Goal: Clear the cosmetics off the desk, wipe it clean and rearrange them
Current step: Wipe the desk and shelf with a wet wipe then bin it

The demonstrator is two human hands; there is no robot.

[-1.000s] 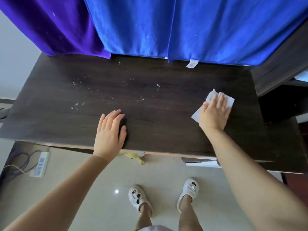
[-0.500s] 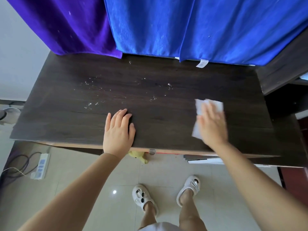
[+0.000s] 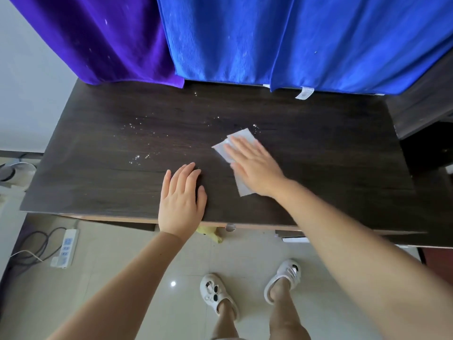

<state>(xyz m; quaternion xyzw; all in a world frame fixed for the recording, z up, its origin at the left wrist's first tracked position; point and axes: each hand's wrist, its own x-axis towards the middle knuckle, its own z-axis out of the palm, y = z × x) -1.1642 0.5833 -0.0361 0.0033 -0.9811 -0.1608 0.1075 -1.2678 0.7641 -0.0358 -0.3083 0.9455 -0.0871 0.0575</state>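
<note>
Worktop [image 3: 331,168] dark and wood-grained, bare of any cosmetics, so clearing step judged done. No cosmetics anywhere in view; whereabouts impossible to tell, presumably set aside out of frame. Blue cloth [image 3: 306,40] and purple cloth [image 3: 105,38] hanging along far edge of worktop, untouched by either hand.

Wiping judged under way, not finished. Right half of worktop looking even and free of specks. Droplets [image 3: 137,158] scattered across left-centre of worktop, a further few near far edge below the cloths, all yet to be wiped.

Hands, both on worktop near its front edge. Right hand [image 3: 255,165] spread flat with straight fingers, pressing down on wipe, gripping nothing. Left hand [image 3: 181,195] just left of it, palm down on bare worktop, fingers straight and relaxed, holding nothing, likely bracing.

Wipe [image 3: 239,153], white, lying flat near middle of worktop under right hand, one corner poking out toward far edge, another toward front edge, its far corner just short of nearest droplets.

Left to do, by judgement: sweep wipe leftward over remaining droplets and along far edge, then fetch cosmetics back and arrange them on worktop. Rearranging not yet begun.
</note>
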